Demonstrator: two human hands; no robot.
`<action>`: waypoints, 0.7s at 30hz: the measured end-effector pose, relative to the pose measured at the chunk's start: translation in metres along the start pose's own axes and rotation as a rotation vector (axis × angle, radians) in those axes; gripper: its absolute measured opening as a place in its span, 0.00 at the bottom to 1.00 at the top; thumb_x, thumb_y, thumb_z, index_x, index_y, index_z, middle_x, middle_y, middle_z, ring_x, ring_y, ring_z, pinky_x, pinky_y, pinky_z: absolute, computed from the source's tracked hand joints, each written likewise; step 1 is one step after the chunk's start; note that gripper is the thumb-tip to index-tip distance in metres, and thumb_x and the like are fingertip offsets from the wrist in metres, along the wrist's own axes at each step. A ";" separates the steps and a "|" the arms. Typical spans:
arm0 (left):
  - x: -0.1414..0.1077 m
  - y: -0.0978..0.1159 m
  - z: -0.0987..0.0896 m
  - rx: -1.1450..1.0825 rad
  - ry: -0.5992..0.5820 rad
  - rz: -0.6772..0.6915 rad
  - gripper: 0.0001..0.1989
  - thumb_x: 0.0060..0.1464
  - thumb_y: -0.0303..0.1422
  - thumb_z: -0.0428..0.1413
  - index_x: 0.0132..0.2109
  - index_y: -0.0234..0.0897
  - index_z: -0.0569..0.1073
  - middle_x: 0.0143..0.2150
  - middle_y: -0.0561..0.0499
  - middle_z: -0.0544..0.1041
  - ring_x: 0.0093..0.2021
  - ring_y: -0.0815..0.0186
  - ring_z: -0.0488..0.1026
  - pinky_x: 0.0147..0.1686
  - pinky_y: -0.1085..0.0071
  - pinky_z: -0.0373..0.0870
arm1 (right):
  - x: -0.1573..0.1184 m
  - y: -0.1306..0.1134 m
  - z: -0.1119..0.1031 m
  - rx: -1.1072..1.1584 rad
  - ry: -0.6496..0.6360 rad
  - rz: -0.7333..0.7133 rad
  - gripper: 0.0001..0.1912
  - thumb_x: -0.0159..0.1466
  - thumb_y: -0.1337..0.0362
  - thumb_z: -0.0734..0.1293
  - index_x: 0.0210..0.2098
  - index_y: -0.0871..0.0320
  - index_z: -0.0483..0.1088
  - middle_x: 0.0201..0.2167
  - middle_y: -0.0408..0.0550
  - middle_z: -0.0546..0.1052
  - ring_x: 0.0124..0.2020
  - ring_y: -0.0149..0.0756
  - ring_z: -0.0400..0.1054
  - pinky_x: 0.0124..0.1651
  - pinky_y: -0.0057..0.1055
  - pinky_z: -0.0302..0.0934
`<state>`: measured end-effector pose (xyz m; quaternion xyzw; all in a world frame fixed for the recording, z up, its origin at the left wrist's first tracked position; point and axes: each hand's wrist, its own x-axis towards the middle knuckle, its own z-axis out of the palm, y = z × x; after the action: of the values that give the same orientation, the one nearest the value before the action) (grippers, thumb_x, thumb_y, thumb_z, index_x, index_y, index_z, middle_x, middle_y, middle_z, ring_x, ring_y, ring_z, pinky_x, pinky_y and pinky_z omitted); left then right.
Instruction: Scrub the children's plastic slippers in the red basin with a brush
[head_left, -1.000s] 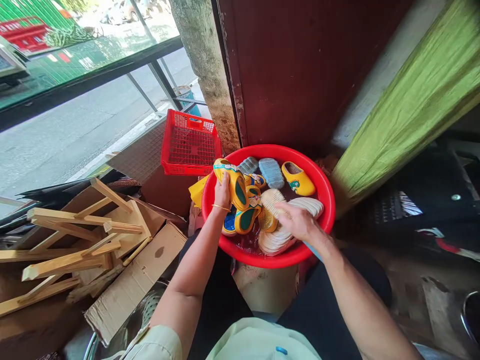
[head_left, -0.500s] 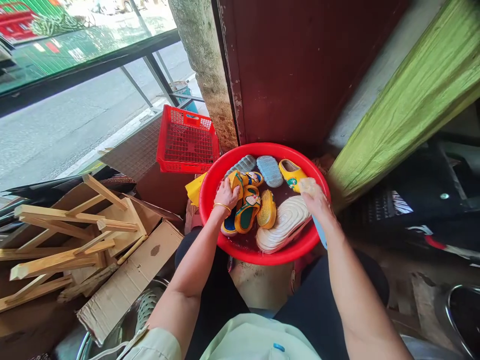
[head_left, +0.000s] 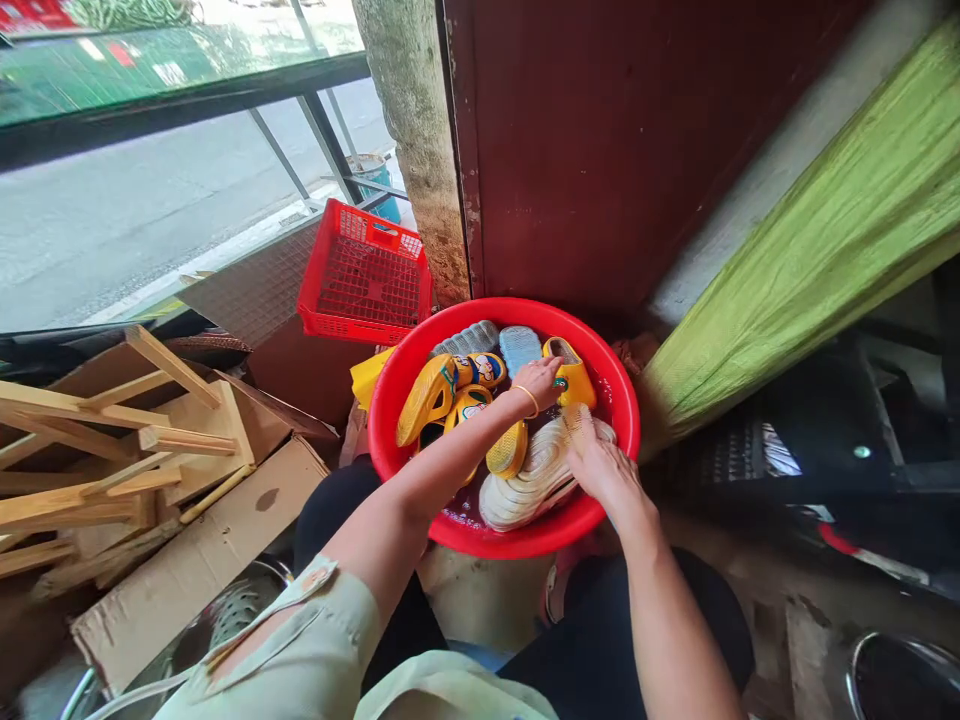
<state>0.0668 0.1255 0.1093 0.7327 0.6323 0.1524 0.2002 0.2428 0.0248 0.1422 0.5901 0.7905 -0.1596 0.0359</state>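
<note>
My left hand (head_left: 538,385) reaches across the red basin (head_left: 390,400), its fingers closed on the edge of a yellow clog (head_left: 579,388) with a green picture. My right hand (head_left: 606,472) holds what looks like a scrubbing brush with pale bristles (head_left: 577,422), just below that clog. Under the brush lies a large cream ridged sole (head_left: 517,488). Left of my hands, another yellow clog (head_left: 426,398) rests sole outward among several yellow and blue slippers, partly behind my left forearm. A light blue slipper (head_left: 519,348) and a grey one (head_left: 472,338) lie at the back.
A red plastic crate (head_left: 367,275) stands behind the basin on the left. Wooden stools (head_left: 187,440) and cardboard (head_left: 202,560) are piled at left. A dark red door (head_left: 600,150) rises behind, and green cloth (head_left: 810,240) hangs at right.
My left hand has let go of a yellow slipper on the left pile and moved right onto the yellow clog. My right hand has moved left and down with the brush.
</note>
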 end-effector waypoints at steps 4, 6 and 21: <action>0.045 0.013 0.033 0.034 -0.141 -0.140 0.37 0.59 0.46 0.61 0.70 0.37 0.62 0.69 0.36 0.67 0.66 0.51 0.69 0.60 0.61 0.68 | -0.007 0.002 -0.016 -0.056 -0.143 0.008 0.39 0.72 0.60 0.56 0.77 0.67 0.39 0.44 0.64 0.82 0.45 0.56 0.79 0.45 0.44 0.68; 0.050 0.009 0.043 0.028 -0.203 -0.180 0.32 0.58 0.51 0.61 0.61 0.34 0.72 0.62 0.34 0.73 0.62 0.48 0.72 0.57 0.60 0.70 | -0.009 0.011 -0.023 -0.038 -0.153 0.003 0.37 0.72 0.58 0.56 0.77 0.64 0.44 0.44 0.63 0.82 0.45 0.56 0.79 0.45 0.44 0.68; 0.025 0.004 0.009 -1.090 0.147 -0.411 0.25 0.66 0.52 0.51 0.40 0.34 0.77 0.30 0.52 0.74 0.28 0.71 0.69 0.32 0.74 0.70 | -0.012 0.056 -0.031 0.463 0.596 0.014 0.39 0.65 0.43 0.63 0.67 0.61 0.67 0.54 0.63 0.79 0.49 0.56 0.76 0.51 0.48 0.69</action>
<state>0.0783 0.1487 0.1025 0.3738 0.6039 0.4642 0.5292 0.3029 0.0367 0.1624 0.6085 0.7052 -0.1551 -0.3292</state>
